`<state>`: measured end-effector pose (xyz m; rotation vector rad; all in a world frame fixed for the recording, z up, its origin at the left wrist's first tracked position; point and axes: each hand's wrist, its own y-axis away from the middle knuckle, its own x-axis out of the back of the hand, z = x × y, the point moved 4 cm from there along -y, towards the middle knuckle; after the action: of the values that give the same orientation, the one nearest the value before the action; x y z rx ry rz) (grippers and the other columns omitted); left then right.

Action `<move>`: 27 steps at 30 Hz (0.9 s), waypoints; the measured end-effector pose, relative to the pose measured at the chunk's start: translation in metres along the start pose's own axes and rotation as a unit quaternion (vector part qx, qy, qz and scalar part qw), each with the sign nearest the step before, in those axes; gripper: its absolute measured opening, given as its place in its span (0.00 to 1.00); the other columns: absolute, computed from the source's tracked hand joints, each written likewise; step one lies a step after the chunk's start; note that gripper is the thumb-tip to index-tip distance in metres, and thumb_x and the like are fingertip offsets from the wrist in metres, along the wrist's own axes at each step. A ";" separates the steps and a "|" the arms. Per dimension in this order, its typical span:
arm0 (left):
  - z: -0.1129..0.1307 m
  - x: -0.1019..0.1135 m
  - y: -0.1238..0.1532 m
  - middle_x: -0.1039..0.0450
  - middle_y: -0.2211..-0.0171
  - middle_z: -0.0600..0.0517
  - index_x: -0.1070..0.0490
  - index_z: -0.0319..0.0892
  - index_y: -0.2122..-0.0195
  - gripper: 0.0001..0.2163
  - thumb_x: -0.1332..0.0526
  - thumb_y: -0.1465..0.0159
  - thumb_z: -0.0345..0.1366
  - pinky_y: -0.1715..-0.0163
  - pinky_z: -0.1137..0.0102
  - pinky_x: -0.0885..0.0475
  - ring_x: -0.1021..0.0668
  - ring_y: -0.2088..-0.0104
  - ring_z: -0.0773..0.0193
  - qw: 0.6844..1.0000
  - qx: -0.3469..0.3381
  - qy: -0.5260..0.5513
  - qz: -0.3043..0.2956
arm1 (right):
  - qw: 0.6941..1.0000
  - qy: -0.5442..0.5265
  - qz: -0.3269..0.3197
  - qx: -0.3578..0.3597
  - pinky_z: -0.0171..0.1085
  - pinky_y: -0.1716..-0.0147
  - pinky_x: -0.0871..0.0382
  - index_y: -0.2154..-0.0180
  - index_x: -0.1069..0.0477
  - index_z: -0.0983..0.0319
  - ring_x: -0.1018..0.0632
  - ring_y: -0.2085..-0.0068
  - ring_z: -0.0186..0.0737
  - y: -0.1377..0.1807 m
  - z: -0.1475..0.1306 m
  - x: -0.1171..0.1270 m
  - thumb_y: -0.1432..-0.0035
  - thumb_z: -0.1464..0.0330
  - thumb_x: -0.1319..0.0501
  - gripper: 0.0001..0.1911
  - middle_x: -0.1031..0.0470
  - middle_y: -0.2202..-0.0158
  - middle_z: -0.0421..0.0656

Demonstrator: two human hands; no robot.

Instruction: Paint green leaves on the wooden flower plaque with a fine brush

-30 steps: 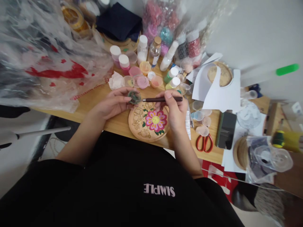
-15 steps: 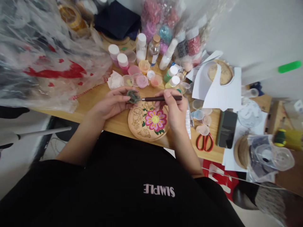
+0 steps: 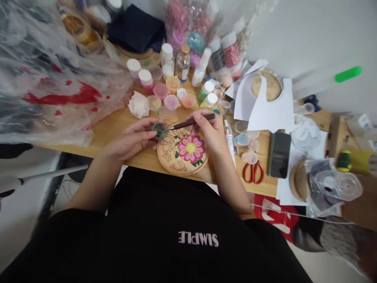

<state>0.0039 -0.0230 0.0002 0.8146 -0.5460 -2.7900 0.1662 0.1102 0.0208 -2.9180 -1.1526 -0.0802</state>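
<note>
A round wooden disc [image 3: 176, 163] with a painted pink flower lies at the table's near edge, between my hands. My left hand [image 3: 134, 138] is closed round a small cup of dark green paint [image 3: 159, 129], held just left of the disc. My right hand [image 3: 209, 133] pinches a thin dark-handled tool [image 3: 191, 122], which slants left so that its metal tip reaches into the green cup. The right wrist rests against the disc's right side.
Several small paint cups and white-capped bottles [image 3: 167, 84] crowd the table behind the disc. Red scissors [image 3: 253, 172] and a dark phone [image 3: 279, 154] lie to the right, white paper [image 3: 265, 112] beyond. Crumpled plastic bags [image 3: 55, 74] fill the left. The wooden table [image 3: 118, 122] edge runs under my forearms.
The tool's handle has tilted up at its right end, with the tip still in the green cup. The view has shifted slightly, so everything sits a little lower and left.
</note>
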 end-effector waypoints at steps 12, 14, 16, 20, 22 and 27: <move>-0.019 -0.009 0.039 0.20 0.59 0.52 0.23 0.48 0.53 0.13 0.30 0.39 0.38 0.63 0.66 0.18 0.17 0.64 0.62 0.995 0.055 0.051 0.059 | 0.990 0.121 -0.027 0.072 0.42 0.54 0.29 0.72 0.26 0.58 0.23 0.62 0.38 -0.005 -0.007 0.003 0.42 0.42 0.42 0.27 0.23 0.68 0.41; -0.021 -0.010 0.042 0.20 0.59 0.52 0.22 0.49 0.53 0.13 0.29 0.39 0.40 0.63 0.66 0.18 0.16 0.64 0.62 0.996 0.040 0.058 0.060 | 0.989 0.125 -0.037 0.076 0.43 0.51 0.30 0.71 0.26 0.58 0.22 0.59 0.38 -0.006 -0.006 0.002 0.41 0.42 0.42 0.26 0.22 0.66 0.42; -0.024 -0.010 0.045 0.19 0.59 0.52 0.22 0.49 0.54 0.14 0.28 0.40 0.42 0.62 0.64 0.17 0.16 0.63 0.61 0.995 0.030 0.071 0.063 | 0.989 0.123 -0.047 0.074 0.42 0.50 0.29 0.70 0.25 0.58 0.22 0.59 0.38 -0.006 -0.003 0.001 0.41 0.43 0.42 0.25 0.22 0.64 0.43; -0.026 -0.010 0.050 0.19 0.58 0.51 0.22 0.48 0.54 0.14 0.29 0.40 0.43 0.59 0.62 0.17 0.16 0.62 0.59 0.993 0.045 0.085 0.072 | 0.988 0.122 -0.056 0.073 0.42 0.51 0.29 0.69 0.25 0.58 0.21 0.58 0.38 -0.006 0.001 -0.001 0.40 0.44 0.41 0.24 0.21 0.63 0.43; -0.026 -0.010 0.051 0.19 0.59 0.51 0.22 0.47 0.55 0.14 0.29 0.40 0.44 0.59 0.62 0.18 0.17 0.62 0.60 0.992 0.048 0.084 0.076 | 0.988 0.122 -0.058 0.077 0.42 0.51 0.29 0.69 0.24 0.58 0.21 0.58 0.38 -0.006 0.002 -0.001 0.40 0.45 0.41 0.24 0.21 0.63 0.43; -0.026 -0.011 0.045 0.20 0.62 0.51 0.23 0.46 0.56 0.11 0.32 0.37 0.43 0.61 0.61 0.19 0.18 0.65 0.60 0.991 0.051 0.091 0.080 | 0.990 0.119 -0.043 0.069 0.41 0.54 0.28 0.70 0.24 0.58 0.21 0.60 0.38 -0.006 0.001 0.000 0.41 0.44 0.40 0.25 0.21 0.64 0.43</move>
<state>0.0304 -0.0693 0.0032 0.9867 -0.6930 -2.5292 0.1622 0.1142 0.0200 -2.6503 -1.1904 -0.3255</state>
